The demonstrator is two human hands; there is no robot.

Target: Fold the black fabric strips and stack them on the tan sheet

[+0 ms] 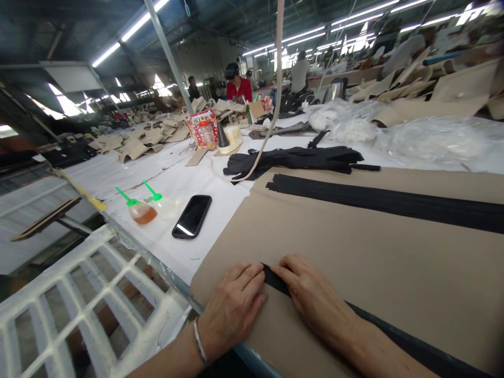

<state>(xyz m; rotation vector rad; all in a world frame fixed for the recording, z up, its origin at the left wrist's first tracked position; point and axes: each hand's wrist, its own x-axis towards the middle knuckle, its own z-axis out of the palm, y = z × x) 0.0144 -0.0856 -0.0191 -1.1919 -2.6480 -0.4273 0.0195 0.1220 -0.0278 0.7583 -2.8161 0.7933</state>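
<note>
A narrow black strip (276, 282) of flat, fabric-like material runs along the near part of a brown sheet (366, 249) toward the lower right. My left hand (236, 304), with a silver bangle at the wrist, pinches the strip's far-left end, its fingers drawn together. Just right of it, my right hand (315, 296) has thumb and fingers closed on the same strip, the palm low over the sheet. My right forearm hides part of the strip. Farther back on the sheet lies a flat stack of black strips (378, 199).
A phone (192, 217) lies left of the sheet, beside a green-tipped squeeze bottle (142, 212) of amber liquid. Behind are a black bundle (295, 160), a hanging hose (279, 63) and clear plastic bags (444, 136). A white slatted rack (88, 310) stands lower left. A person in red works beyond.
</note>
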